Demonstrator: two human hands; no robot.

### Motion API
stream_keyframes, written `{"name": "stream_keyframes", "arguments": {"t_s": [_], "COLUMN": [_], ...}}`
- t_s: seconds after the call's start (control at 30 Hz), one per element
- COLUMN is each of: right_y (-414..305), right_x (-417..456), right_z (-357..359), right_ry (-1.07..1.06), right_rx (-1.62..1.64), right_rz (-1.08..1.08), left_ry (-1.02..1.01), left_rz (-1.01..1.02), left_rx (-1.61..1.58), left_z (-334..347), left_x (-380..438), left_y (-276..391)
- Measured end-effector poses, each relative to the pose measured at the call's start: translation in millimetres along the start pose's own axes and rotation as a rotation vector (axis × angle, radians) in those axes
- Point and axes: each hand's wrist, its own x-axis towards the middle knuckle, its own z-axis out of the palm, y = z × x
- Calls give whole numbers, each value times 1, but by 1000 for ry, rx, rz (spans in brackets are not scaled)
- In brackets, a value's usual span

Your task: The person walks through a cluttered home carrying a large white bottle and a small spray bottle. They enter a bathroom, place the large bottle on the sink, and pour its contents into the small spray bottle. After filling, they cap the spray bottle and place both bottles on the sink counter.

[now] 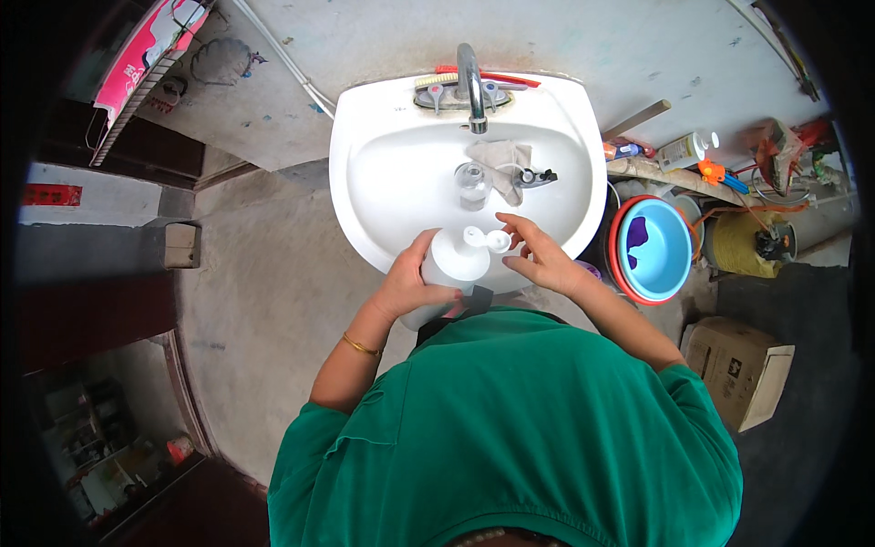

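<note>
My left hand (408,277) is wrapped around a large white plastic bottle (452,258), whose flip cap (497,240) stands open, at the near edge of the white sink (369,198). Just right of the cap is my right hand (537,254), fingers apart and nothing in it. In the basin stands a clear, open bottle (472,188). A grey cloth (502,164) lies behind it, and a dark pump top (536,178) with a pale tube rests on the cloth's right side.
A chrome faucet (472,82) rises at the sink's back, with brushes (437,80) behind the handles. To the right are stacked basins, the top one light blue (666,253), a shelf (673,174) holding a white bottle (682,152) and a toy water gun (721,176), and a cardboard box (731,369).
</note>
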Motion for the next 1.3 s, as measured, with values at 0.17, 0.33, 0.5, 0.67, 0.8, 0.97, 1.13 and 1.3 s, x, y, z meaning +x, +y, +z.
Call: {"name": "stream_keyframes", "arguments": {"t_s": [0.17,0.33,0.5,0.67,0.8,0.97,1.13,1.3], "right_y": [6,10,18,26,41,80,94,49], "right_x": [11,21,19,8,-13,-52,-99,-99], "right_z": [-10,-11,-17,-31,-37,-46,-73,-53], "right_ry": [-87,-265,-251,-211,-91,179,-82,-246], "right_rx": [17,22,232,503,669,850,854,1209], "right_rz": [-29,34,-2,120,207,242,531,258], "left_ry": [-13,-34,1,87,164,251,395,449], "left_rz": [-45,-110,-106,-35,25,93,152,230], "left_rx": [-7,-42,-99,-183,-235,-445,-469,-514], "left_z": [-1,5,19,44,71,111,143,166], "left_x": [14,33,58,87,107,127,145,159], "left_y": [8,22,38,52,60,68,81,101]}}
